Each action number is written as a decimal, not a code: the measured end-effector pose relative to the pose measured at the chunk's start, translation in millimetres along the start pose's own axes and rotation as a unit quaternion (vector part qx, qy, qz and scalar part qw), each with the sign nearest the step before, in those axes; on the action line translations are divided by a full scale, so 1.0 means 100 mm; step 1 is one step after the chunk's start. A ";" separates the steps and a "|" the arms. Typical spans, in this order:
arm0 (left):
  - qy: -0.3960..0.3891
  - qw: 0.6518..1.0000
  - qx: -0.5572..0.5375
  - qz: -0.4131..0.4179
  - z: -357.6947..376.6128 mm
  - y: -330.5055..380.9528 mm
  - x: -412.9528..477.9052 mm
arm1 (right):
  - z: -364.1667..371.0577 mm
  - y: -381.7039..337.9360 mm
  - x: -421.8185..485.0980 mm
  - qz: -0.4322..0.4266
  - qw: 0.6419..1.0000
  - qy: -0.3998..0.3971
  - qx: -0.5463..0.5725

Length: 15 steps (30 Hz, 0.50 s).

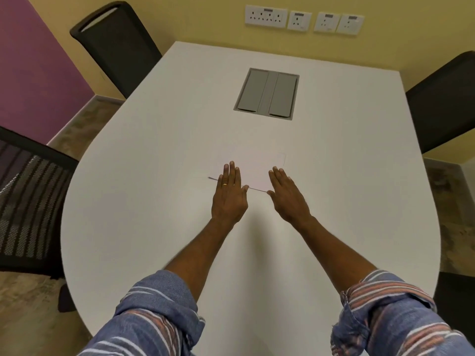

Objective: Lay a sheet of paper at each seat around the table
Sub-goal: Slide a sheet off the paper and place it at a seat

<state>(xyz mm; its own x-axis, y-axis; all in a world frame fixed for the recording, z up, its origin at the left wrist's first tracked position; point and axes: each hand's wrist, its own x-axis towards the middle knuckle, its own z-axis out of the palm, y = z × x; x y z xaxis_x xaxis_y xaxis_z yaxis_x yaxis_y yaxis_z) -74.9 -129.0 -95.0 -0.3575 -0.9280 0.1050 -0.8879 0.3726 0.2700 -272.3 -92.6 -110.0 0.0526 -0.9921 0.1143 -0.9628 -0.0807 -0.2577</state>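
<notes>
Head view: I see the paper lying on the table, on my side of the grey hatch. Left hand and right hand rest flat on its near edge, fingers straight and together, probably steadying it before dealing sheets.

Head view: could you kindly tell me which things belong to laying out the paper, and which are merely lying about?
Job: paper, left hand, right hand, table, chairs.
Bystanders: grey cable hatch, wall sockets.

Blue striped sleeves, gold ring on left grip.
</notes>
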 end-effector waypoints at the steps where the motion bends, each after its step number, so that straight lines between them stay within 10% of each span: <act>1: -0.004 1.000 -0.003 -0.002 0.05 -0.02 0.05 | 0.05 0.03 0.05 -0.004 1.000 -0.001 -0.005; 15: -0.096 0.995 -0.011 -0.007 0.76 -0.32 0.69 | 0.75 0.43 0.57 0.006 0.994 -0.103 -0.024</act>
<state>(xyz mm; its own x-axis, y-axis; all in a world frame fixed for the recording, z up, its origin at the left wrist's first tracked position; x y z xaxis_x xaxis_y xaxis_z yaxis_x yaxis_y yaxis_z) -93.2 -204.3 -169.2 -0.3964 -0.9142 -0.0838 -0.8871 0.3579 0.2915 -291.0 -159.7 -186.4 0.0900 -0.9919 -0.0891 -0.9751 -0.0696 -0.2107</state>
